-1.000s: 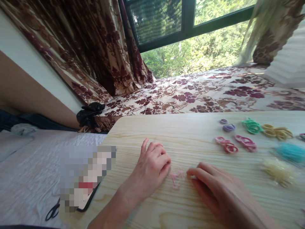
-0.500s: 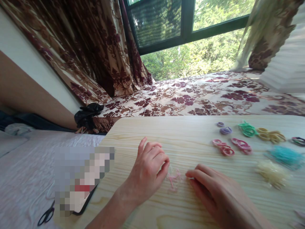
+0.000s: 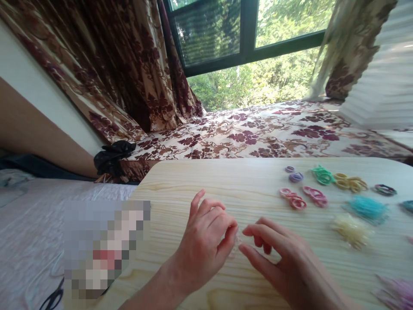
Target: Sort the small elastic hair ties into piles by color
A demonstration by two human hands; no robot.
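A small heap of thin pale pink elastic bands lies on the wooden tabletop between my hands, partly covered by the left fingers. My left hand reaches over its left side with thumb and forefinger pinched together, the other fingers raised. Whatever sits in that pinch is too small to make out. Just right of the heap is my right hand, thumb and forefinger spread apart, nothing visible between them. Beyond it lie coiled hair ties: purple, green, yellow, red and pink.
Piles of thin bands in turquoise, cream and lilac lie on the table's right side. A blurred-out flat object is at the left edge, scissors beside it. A flowered window seat borders the far edge.
My left hand has moved right, over the pink bands, which it now partly hides. My right thumb and forefinger have spread apart. The view has shifted slightly to the right.
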